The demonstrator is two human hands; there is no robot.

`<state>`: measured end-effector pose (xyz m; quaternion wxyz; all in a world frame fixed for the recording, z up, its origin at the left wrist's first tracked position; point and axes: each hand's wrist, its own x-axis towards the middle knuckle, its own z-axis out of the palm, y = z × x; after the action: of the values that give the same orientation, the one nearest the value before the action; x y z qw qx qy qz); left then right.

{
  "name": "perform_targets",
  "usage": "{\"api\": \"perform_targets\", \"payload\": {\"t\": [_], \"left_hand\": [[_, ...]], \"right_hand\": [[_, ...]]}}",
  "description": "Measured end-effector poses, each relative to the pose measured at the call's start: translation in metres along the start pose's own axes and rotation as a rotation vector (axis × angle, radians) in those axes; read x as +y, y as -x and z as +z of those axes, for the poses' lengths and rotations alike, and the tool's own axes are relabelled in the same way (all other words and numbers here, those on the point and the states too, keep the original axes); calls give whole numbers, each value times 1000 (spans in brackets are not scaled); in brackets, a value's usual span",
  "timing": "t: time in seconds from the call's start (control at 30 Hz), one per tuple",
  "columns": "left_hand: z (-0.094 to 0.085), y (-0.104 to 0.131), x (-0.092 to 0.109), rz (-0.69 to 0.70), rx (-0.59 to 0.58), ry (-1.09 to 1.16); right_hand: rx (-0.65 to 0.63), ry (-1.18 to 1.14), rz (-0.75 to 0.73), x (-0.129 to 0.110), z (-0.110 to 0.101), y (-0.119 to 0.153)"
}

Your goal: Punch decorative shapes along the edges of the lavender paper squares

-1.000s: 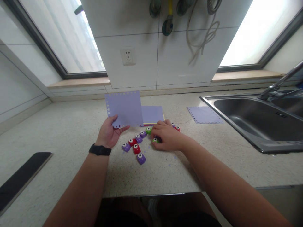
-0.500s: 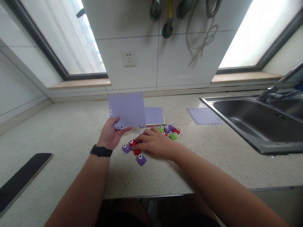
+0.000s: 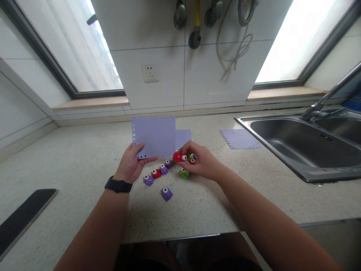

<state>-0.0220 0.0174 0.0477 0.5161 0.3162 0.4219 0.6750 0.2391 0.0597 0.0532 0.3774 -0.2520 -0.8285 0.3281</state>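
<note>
My left hand [image 3: 132, 162] grips a purple sheet of paper [image 3: 155, 137] by its lower left corner and holds it upright. Small shapes are punched along the sheet's top, left and bottom edges. In my right hand [image 3: 201, 162] is a red craft punch [image 3: 178, 157], pinched between thumb and fingers at the sheet's lower right corner. Whether the paper sits in the punch's slot I cannot tell. Below lie several more punches: a purple punch [image 3: 167, 193] nearest me, another red punch [image 3: 156, 173] in a row with purple ones, and a green punch [image 3: 184, 173] under my right hand.
A stack of purple paper [image 3: 184, 137] lies behind the held sheet. Right of it is another edge-punched purple sheet [image 3: 239, 139], close to a steel sink [image 3: 245, 122] with a faucet [image 3: 316, 109]. A flat black object [image 3: 26, 216] rests at the left.
My right hand has lifted a red punch from the group and brought it up to the sheet's lower right corner. My left hand still holds the sheet; the view has shifted slightly.
</note>
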Motion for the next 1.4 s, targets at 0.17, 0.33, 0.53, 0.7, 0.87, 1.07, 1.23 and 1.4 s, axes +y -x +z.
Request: {"api": "perform_targets", "payload": {"t": [0.17, 0.33, 0.53, 0.7, 0.87, 1.07, 1.23, 1.4], "left_hand": [[2, 3, -1, -12, -17, -57], [4, 5, -1, -34, -60, -106], [3, 5, -4, -49, -103, -151], [3, 6, -5, -62, -117, -165], [3, 6, -4, -60, -122, -170], [3, 6, -4, -61, -124, -176], [5, 8, -3, -64, -124, -183], [7, 9, -2, -67, -120, -190]], "right_hand": [[356, -345, 36, 16, -5, -8], [465, -339, 35, 22, -6, -10], [529, -326, -18, 26, -6, -11], [548, -332, -23, 26, -7, -11], [546, -326, -25, 25, -7, -11], [555, -327, -35, 26, -8, -12], [540, -330, -4, 26, -8, -11], [521, -311, 25, 23, -8, -11]]}}
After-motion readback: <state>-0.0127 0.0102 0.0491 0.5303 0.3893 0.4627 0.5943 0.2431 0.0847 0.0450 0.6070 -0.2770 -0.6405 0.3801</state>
